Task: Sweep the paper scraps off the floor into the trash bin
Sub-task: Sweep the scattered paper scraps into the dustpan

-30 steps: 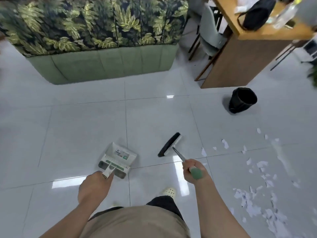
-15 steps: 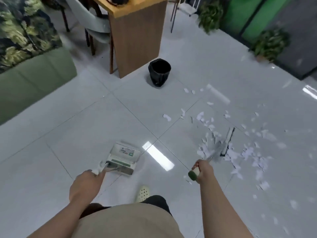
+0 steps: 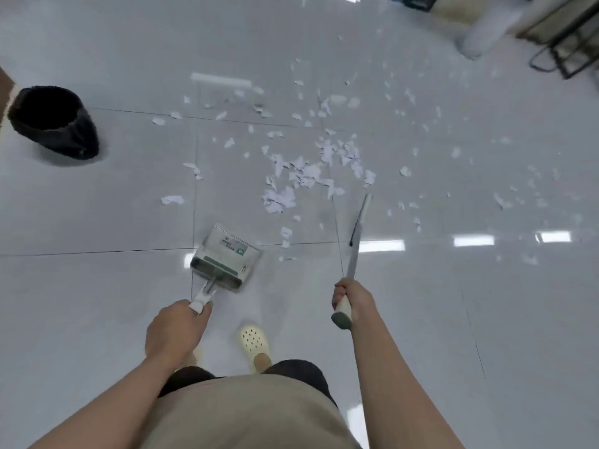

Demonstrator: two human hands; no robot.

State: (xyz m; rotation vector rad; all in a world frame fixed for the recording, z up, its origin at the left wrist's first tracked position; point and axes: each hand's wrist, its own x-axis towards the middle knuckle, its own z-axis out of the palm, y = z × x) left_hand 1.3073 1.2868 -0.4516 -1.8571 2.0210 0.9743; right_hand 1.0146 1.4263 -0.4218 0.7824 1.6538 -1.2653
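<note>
Dustpan and broom held over a scrap-strewn floor

The left hand (image 3: 176, 332) grips the handle of the dustpan (image 3: 225, 257), whose tray looks bare of paper (blur makes this uncertain). The right hand (image 3: 351, 299) wraps the broom (image 3: 355, 241) handle. Paper scraps (image 3: 301, 173) lie ahead of both hands; the black-lined trash bin (image 3: 53, 121) stands well left of the left hand, its contents dark and unreadable.

Glossy pale tiled floor (image 3: 97, 303), strewn paper scraps (image 3: 301, 176), black trash bin (image 3: 53, 121) at left.
</note>
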